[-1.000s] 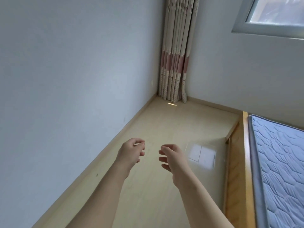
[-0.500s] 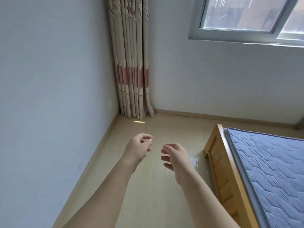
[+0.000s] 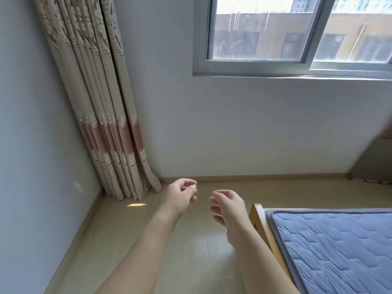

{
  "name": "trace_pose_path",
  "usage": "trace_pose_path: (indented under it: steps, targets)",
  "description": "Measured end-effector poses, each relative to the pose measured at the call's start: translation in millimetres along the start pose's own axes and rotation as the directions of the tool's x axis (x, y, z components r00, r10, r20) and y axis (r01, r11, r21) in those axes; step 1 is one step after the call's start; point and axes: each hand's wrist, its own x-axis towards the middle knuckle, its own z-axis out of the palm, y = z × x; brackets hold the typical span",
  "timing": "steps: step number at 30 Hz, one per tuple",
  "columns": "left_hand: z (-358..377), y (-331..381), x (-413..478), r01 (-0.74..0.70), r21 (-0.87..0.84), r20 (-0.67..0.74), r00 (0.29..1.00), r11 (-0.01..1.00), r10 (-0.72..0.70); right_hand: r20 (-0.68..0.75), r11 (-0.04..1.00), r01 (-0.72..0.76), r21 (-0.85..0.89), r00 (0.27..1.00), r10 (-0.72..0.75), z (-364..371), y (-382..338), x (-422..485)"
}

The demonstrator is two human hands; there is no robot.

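Both arms reach forward over the pale floor (image 3: 118, 240). My left hand (image 3: 180, 198) hovers in the air with its fingers loosely curled toward the thumb, and nothing shows between them. A short gap to its right, my right hand (image 3: 230, 209) also hangs with relaxed, slightly bent fingers and holds nothing. Neither hand touches the bed or the curtain.
A beige and pink curtain (image 3: 106, 124) hangs bunched in the room's left corner. A window (image 3: 265, 35) sits high in the far wall. A wooden bed frame (image 3: 257, 219) with a blue quilted mattress (image 3: 331, 247) fills the lower right.
The view has swung to the right and upward, bringing the window and more of the bed into sight. Both hands keep the same loose pose in front of me.
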Motion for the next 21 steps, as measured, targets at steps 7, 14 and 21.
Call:
trace_pose_path:
  steps: [7,14,21]
  targets:
    - [44,30,140,0.032,-0.026,0.019,0.999,0.999,-0.032,-0.036,0.998,-0.055,0.030,0.998,0.056,-14,-39,138]
    - [94,53,319,0.018,0.032,0.140,0.990,0.999,-0.022,-0.154,0.996,-0.043,0.073,0.987,0.054,-25,-82,304]
    - [155,94,483,-0.003,0.119,0.282,0.959,0.993,-0.031,-0.310,0.984,-0.040,0.172,0.946,0.093,-53,-136,446]
